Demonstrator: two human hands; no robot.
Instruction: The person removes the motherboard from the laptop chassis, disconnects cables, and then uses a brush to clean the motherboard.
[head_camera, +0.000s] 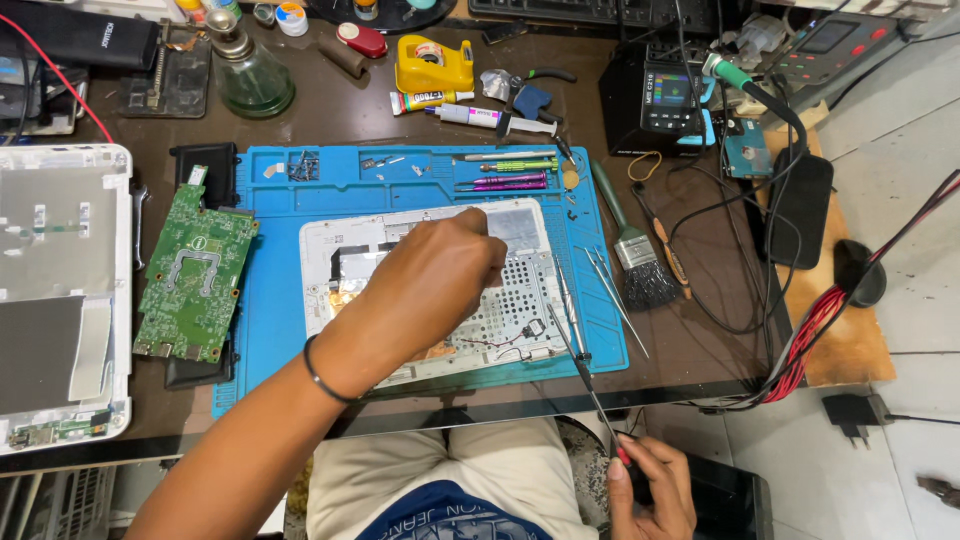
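A white laptop bottom case (520, 300), with a perforated metal plate and foil inside, lies on a blue work mat (270, 300). My left hand (430, 280) reaches over it from the lower left, a thin black band on the wrist. Its curled fingers press near the case's upper edge, and the fingertips are hidden. Below the table edge, my right hand (650, 485) grips the red handle of a long thin screwdriver (575, 355). The shaft points up over the case's right side.
A green circuit board (195, 275) lies left of the mat and a white laptop lid (60, 250) at the far left. A brush (640, 265), tweezers (610, 285), small screwdrivers (505, 180), a glass bottle (250, 75), a yellow tape dispenser (433, 65), a soldering station (660, 100) and red wires (810, 340) surround it.
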